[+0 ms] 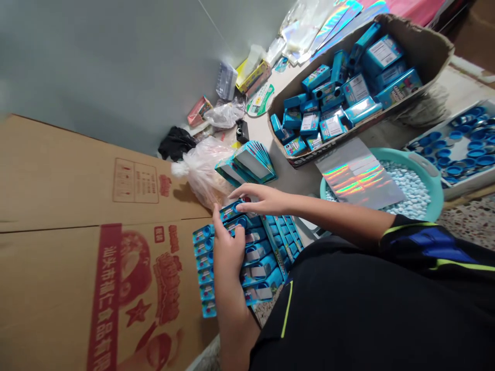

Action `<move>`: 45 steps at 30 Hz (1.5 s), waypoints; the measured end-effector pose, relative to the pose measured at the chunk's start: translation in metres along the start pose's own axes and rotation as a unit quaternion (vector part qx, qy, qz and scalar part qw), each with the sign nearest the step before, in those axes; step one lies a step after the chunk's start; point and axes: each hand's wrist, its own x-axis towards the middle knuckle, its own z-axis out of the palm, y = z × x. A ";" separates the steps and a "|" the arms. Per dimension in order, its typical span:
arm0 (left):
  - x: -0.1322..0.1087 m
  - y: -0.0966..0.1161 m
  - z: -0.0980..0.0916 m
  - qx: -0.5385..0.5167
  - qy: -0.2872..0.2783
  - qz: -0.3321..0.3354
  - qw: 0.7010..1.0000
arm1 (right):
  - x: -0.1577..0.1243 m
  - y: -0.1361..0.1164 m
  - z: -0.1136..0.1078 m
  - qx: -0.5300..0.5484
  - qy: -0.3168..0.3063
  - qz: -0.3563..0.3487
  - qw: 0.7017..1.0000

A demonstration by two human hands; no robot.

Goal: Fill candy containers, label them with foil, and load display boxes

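A row of small blue packets lies in a blue display tray on my lap, beside a big cardboard carton. My left hand lies over the row with its fingers curled round the top packets. From the right, my right hand reaches in and pinches the topmost blue packet at the far end of the row, its thumb beneath. The two hands nearly touch.
A fan of flat blue cartons rests on a plastic bag. Behind stands a cardboard box of filled blue packets. A teal basin holds small pale candies and a holographic sheet. A tray of blue caps sits at the right.
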 end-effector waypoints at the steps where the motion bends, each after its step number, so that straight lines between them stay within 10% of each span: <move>1: 0.000 0.001 0.000 0.004 -0.002 -0.004 1.000 | 0.006 0.000 0.000 -0.001 -0.023 -0.015 1.000; 10: 0.001 -0.002 -0.001 -0.040 -0.019 0.030 0.999 | 0.025 0.004 -0.003 -0.010 -0.108 -0.071 0.992; 27: 0.002 -0.001 0.000 0.038 -0.053 0.012 0.998 | 0.007 0.005 0.000 -0.197 -0.007 -0.155 0.968; 45: 0.003 -0.003 0.002 0.052 -0.042 0.016 0.998 | -0.010 -0.001 -0.012 -0.327 -0.155 -0.162 0.918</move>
